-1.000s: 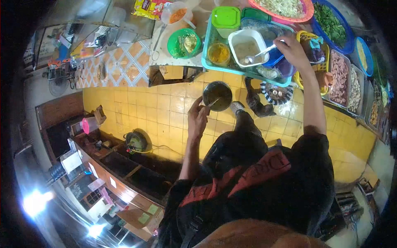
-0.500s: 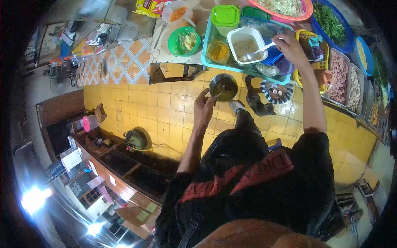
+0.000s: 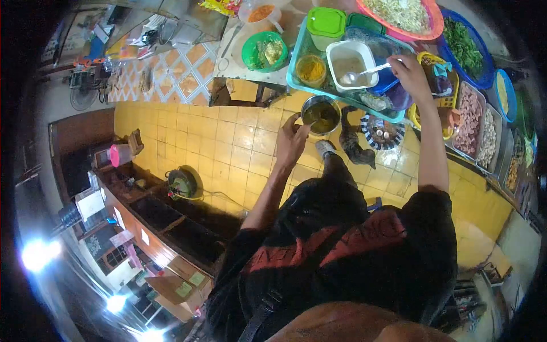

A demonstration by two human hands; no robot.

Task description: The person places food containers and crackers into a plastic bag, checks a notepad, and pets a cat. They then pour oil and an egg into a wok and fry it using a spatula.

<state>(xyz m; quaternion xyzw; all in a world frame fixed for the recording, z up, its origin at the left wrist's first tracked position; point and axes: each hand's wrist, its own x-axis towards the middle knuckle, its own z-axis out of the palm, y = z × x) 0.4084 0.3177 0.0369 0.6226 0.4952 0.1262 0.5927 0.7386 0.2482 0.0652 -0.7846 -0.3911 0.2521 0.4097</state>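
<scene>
In the head view my right hand [image 3: 408, 74] grips the handle of a metal spoon [image 3: 371, 70]. The spoon's bowl rests inside a white square tub [image 3: 333, 68], over a greyish powder or grains. My left hand [image 3: 292, 139] is closed at the near-left edge of a round metal bowl [image 3: 338, 121] with dark greenish-brown contents. A thin utensil handle leans in that bowl beside my left fingers, which partly hide it. A jar of yellow-orange paste [image 3: 311, 69] and a green-lidded container [image 3: 326, 24] stand beside the tub in a light-blue tray [image 3: 373, 115].
A green bowl [image 3: 249, 55] and scissors [image 3: 223, 64] lie left of the tray. On the right are a yellow basket [image 3: 421, 57], leafy greens [image 3: 458, 45] and chopped pink meat [image 3: 470, 111]. Below, on yellow tiles, a cat [image 3: 359, 154] is near my foot beside a striped dish [image 3: 370, 135].
The view has shifted, so the tray and bowls appear farther right. My right hand still holds the spoon in the tub, and my left hand stays at the metal bowl.
</scene>
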